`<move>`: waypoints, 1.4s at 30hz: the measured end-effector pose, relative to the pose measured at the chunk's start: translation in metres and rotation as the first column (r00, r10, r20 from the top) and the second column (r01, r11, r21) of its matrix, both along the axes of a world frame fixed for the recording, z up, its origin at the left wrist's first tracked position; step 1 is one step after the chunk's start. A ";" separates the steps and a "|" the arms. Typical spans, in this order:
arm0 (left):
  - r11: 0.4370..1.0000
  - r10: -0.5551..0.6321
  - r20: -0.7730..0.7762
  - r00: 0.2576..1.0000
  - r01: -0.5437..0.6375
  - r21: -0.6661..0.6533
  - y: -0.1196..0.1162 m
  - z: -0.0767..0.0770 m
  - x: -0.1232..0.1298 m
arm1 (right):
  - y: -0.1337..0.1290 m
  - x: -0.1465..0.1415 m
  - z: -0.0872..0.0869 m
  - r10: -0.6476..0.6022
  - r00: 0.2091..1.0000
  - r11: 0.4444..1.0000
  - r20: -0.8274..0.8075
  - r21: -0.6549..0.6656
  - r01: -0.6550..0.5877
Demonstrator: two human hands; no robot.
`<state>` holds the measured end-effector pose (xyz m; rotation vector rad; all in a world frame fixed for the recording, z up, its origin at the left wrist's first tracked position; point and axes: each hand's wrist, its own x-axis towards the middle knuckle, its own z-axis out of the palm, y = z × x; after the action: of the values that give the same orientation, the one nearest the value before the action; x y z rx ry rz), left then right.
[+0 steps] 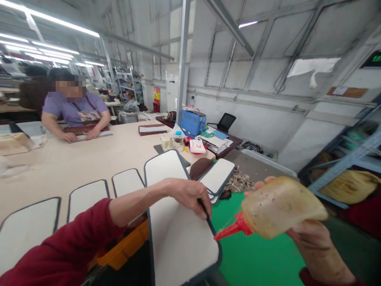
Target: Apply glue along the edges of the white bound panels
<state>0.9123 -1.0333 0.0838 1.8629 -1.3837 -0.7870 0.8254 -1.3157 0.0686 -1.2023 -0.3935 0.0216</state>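
Note:
A long white panel with dark edging [181,246] lies in front of me, its near end hanging over the table's front. My left hand [192,196] is closed on the panel's right edge, pinching the dark edging between thumb and fingers. In my right hand [309,232] is a cloudy yellowish glue bottle [282,208], wrapped by the fingers and tilted down to the left. Its red nozzle [232,229] points at the panel's right edge, with the tip at or very near the dark border. Thin strands hang about the nozzle's base.
Similar edged panels [89,198] lie to the left, and another [218,174] lies beyond my left hand. Below are a green surface [253,258] and an orange bin [127,246]. A blue crate [193,122] stands farther back. Across the table [119,147] a person in purple [74,111] works.

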 end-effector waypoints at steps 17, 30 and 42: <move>0.992 -0.109 -0.229 0.967 0.119 0.031 -0.035 -0.003 -0.014 | -0.061 0.009 -0.062 -0.269 0.963 0.957 -0.016 0.110 0.269; 0.999 -0.046 -0.252 0.967 0.049 0.007 -0.040 -0.002 -0.025 | -0.065 0.003 -0.043 -0.032 0.996 0.993 -0.080 0.115 0.041; 1.000 0.011 -0.216 0.976 -0.016 -0.022 -0.032 -0.003 -0.027 | -0.081 -0.005 -0.062 -0.181 0.966 0.979 -0.186 0.059 0.195</move>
<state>0.8855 -1.0649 0.0809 1.7104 -1.2366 -0.9328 0.8201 -1.3970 0.0067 -1.1468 -0.1200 -0.0482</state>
